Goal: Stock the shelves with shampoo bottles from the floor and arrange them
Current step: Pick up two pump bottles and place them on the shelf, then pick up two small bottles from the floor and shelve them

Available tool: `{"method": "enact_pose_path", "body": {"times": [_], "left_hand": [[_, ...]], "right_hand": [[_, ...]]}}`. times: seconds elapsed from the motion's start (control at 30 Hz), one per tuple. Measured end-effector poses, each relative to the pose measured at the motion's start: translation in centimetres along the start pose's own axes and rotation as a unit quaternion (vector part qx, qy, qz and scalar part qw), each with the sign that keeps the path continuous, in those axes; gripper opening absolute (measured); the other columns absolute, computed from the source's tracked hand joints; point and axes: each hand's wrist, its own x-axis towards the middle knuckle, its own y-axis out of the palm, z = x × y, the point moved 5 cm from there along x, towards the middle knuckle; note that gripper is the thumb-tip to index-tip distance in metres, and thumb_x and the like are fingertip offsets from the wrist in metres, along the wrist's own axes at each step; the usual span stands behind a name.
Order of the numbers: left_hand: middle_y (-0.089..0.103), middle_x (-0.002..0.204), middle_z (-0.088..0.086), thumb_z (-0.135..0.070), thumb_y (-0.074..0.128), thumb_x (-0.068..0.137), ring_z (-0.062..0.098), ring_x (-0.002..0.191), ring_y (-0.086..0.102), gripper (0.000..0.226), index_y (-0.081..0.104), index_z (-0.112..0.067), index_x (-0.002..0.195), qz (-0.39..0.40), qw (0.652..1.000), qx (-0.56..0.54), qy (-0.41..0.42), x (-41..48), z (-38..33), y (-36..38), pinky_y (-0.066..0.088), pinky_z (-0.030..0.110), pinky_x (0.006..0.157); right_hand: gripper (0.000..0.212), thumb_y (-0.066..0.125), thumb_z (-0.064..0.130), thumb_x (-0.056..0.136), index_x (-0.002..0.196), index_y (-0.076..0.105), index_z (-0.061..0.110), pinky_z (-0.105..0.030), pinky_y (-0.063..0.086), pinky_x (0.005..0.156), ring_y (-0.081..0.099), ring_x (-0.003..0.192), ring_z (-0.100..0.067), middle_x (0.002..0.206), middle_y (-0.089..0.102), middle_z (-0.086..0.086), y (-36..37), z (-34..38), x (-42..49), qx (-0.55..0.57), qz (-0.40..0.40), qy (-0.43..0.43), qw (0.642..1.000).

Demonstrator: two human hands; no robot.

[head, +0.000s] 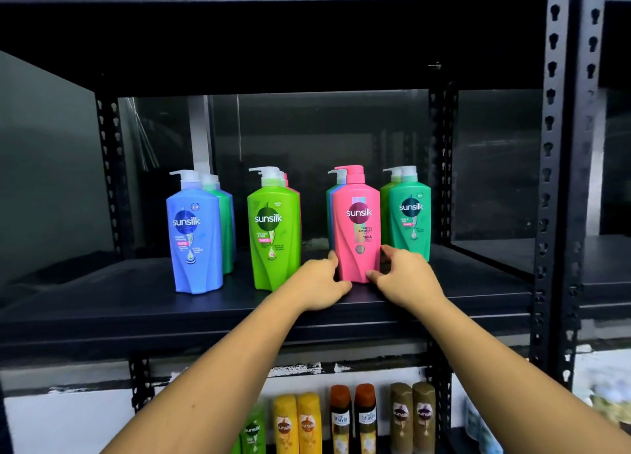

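Matte black steel shelf board [136, 303] in a dim, grey-walled room: pink bottle gripped low by both hands

The board is smooth and sits between black slotted metal uprights [549, 180]. The glossy pink plastic pump-top shampoo bottle [356, 228] stands upright near the front edge, between the lime-green pump bottle [273, 238] and the teal pump bottle [411, 221]. The left hand [321, 283] grasps its lower left side and the right hand [406, 276] its lower right. A blue pump bottle [194, 242] stands well left; slim yellow bottles [297, 423] stand on the shelf below
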Motion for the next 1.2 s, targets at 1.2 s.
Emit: {"method": "enact_pose_path", "body": {"times": [1.2], "left_hand": [[0.036, 0.162, -0.007, -0.048, 0.049, 0.103, 0.009, 0.149, 0.032, 0.06, 0.038, -0.024, 0.157, 0.223, 0.963, -0.103, -0.108, -37.3, 13.1, 27.1, 0.026, 0.023, 0.121]], "right_hand": [[0.059, 0.039, 0.046, 0.105, 0.157, 0.029, 0.02, -0.018, 0.018, 0.116, 0.027, 0.148, -0.01, 0.161, 0.031, 0.005, 21.5, -2.0, -38.9, 0.03, 0.452, -0.08, 0.888]]}}
